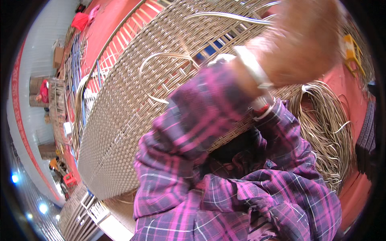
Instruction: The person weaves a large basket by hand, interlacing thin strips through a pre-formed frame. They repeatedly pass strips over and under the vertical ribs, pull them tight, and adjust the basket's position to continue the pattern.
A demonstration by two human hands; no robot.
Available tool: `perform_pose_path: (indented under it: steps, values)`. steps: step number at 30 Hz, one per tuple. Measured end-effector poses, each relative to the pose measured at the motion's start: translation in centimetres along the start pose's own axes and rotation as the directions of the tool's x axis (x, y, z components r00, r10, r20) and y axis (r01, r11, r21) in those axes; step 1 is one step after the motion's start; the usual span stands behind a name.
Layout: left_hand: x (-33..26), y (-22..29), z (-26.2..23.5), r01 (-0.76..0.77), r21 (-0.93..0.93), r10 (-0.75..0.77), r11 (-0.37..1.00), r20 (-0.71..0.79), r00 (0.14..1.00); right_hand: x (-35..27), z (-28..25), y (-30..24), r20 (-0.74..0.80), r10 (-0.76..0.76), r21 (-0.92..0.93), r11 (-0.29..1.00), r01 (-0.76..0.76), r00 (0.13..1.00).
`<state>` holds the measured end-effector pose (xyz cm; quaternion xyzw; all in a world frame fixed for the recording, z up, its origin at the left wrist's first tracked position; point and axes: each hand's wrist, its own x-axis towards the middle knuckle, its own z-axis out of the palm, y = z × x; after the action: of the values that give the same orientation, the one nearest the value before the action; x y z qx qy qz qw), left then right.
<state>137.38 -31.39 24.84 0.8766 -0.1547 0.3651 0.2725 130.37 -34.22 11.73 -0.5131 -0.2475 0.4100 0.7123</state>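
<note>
My left hand (307, 42) is raised across my body toward the upper right, near and badly blurred. I cannot make out its fingers or anything in them. A band (252, 66) circles its wrist. My right wrist (263, 108), with a red and a pale band, passes under the left forearm, which hides that hand. Under both arms lies a large brown woven wicker panel (116, 140). One loose flat strip (141, 74) loops above the weave, and pale strands (229, 15) run from it toward my left hand. A white piece (221, 59) shows beside my left sleeve.
A thick bundle of brown strips (327, 132) hangs at the right. Beyond it stands a yellow metal stand (352, 54) on the red floor covering (356, 193). Bare slats (126, 34) show at the panel's far edge. A red stool (70, 179) stands at the far left.
</note>
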Motion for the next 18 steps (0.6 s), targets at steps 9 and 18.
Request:
perform_pose_path:
  steps: [9,18]
  values:
    - [6.6,4.8,-17.9,0.21,-0.174,-0.213,0.962,0.003,0.977,-2.5,-3.8,-20.6,-0.107,-0.668,-0.269,0.732,0.626,0.736]
    - [6.4,9.4,-13.8,0.339,-0.585,-0.348,0.737,0.102,0.932,-6.0,-2.6,-28.7,0.029,-0.805,-0.506,0.499,0.703,0.593]
